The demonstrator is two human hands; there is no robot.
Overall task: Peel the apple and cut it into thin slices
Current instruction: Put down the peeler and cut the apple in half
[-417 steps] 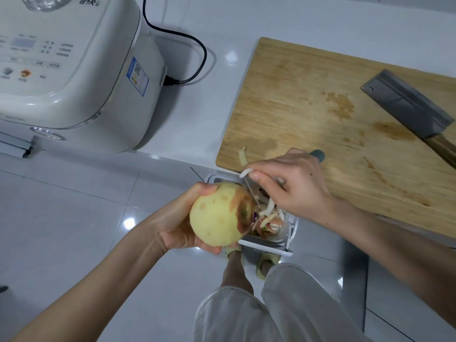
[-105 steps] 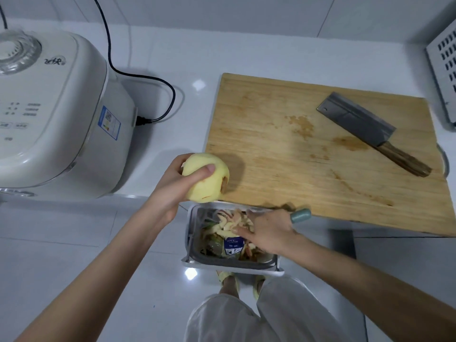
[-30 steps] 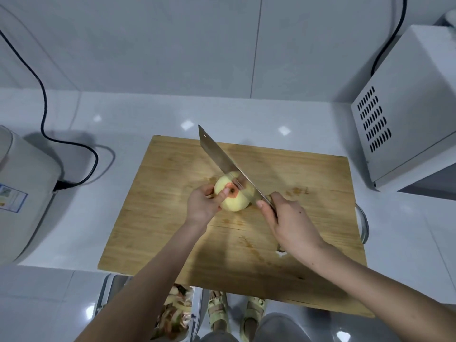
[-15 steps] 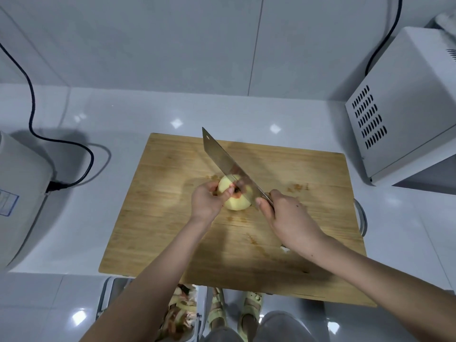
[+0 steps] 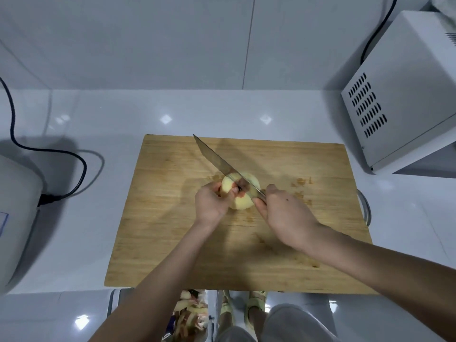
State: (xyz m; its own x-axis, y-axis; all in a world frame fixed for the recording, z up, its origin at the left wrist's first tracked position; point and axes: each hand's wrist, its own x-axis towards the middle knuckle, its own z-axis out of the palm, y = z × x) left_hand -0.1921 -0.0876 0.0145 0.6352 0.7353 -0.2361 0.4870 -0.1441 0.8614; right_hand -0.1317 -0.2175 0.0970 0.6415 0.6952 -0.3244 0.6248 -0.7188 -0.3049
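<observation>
Countertop (image 5: 98, 124) of glossy white, rectangular wooden cutting board (image 5: 172, 230) on it, right hand (image 5: 286, 215) curled tight round handle of steel cleaver (image 5: 214, 159), left hand (image 5: 209, 206) with bent fingers gripping peeled pale-yellow apple (image 5: 243, 202) mid-board, blade set across apple's top

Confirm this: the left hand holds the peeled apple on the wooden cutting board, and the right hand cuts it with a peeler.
Wrong tool. The head view shows the left hand holds the peeled apple on the wooden cutting board, and the right hand cuts it with a cleaver, not a peeler.
</observation>
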